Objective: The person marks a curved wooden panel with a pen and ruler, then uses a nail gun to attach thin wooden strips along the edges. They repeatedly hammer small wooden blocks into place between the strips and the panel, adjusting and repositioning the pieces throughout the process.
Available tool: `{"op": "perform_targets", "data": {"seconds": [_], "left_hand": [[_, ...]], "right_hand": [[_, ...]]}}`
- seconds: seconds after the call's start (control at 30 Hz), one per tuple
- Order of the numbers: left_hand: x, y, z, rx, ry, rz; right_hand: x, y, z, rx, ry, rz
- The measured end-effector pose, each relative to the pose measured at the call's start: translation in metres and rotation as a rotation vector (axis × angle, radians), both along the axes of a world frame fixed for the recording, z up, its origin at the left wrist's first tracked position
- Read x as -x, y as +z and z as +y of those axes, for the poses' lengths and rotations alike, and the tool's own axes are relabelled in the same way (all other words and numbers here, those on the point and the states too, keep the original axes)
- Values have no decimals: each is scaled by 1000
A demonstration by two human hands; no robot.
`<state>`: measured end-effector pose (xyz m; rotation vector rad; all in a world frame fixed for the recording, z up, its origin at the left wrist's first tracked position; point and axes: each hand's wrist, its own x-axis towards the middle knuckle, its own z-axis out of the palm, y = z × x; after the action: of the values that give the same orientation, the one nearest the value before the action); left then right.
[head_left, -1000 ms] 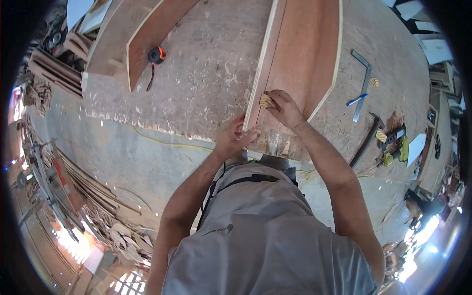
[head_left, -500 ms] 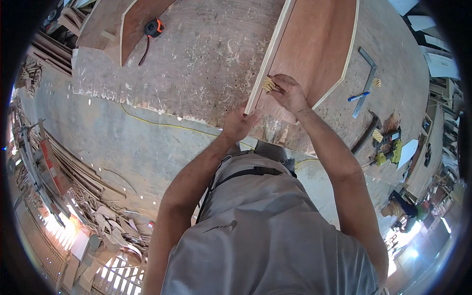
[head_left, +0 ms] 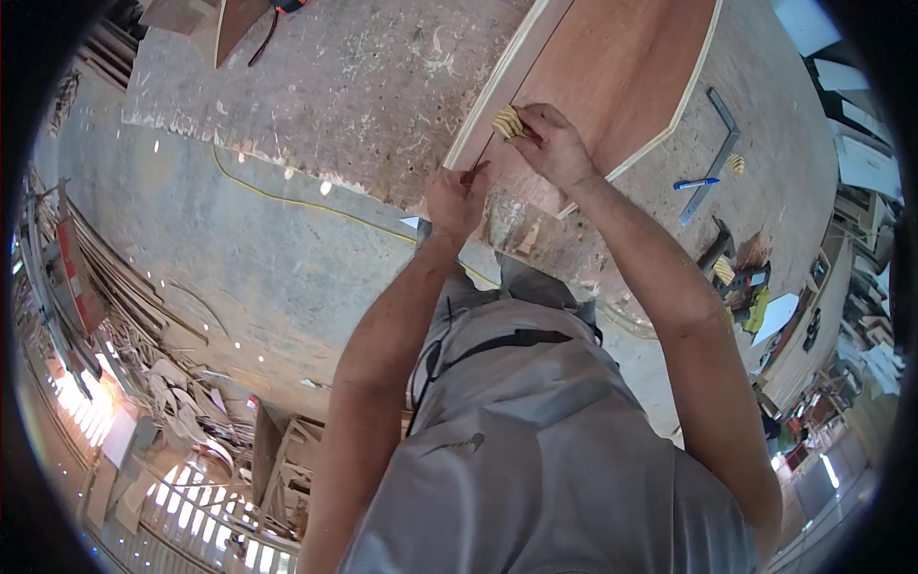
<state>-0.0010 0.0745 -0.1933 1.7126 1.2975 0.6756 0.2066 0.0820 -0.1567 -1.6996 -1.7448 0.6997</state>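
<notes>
A plywood piece (head_left: 622,77) with raised sides lies on the worn wooden worktable (head_left: 382,105), one end toward me. My right hand (head_left: 557,145) pinches a small yellow piece with dark stripes (head_left: 507,121), held against the left side strip (head_left: 486,107) of the plywood piece. What exactly the striped piece is cannot be made out. At the near end of that strip, my left hand (head_left: 455,201) is closed, thumb and fingers gripping the strip's end.
To the right lie a metal square (head_left: 722,143), a blue pen (head_left: 695,184), another striped piece (head_left: 735,164), a hammer (head_left: 717,249) and a green-black power tool (head_left: 754,301). A tape measure (head_left: 290,5) is at far left. A yellow cord (head_left: 306,206) runs along the floor.
The whole view has shifted slightly. My left hand has gone from below the strip's end to gripping it. My right hand still holds the striped piece at the strip.
</notes>
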Motion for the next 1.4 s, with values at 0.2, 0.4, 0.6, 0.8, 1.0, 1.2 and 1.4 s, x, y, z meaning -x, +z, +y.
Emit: {"op": "perform_targets", "data": {"seconds": [0.2,0.4,0.6,0.8,1.0,1.2,1.4], "left_hand": [[-20,-6,-11,-286,287,187],[-19,-5,-13,-325,291,183],[-21,-1,-11,-319,330,154],[-20,-4,-9,-351,342,113],[-23,-1,-9,-360,363,123],[-16,10,-4,-149,258,9],[-26,25,12,65,236,-527]], "right_hand": [[-2,13,7,-19,73,-145],[-4,7,7,-3,90,-135],[-6,5,8,38,90,-112],[-4,10,10,25,93,-153],[-4,7,9,26,72,-182],[-5,4,6,-26,66,-178],[-3,2,6,-53,69,-175]]}}
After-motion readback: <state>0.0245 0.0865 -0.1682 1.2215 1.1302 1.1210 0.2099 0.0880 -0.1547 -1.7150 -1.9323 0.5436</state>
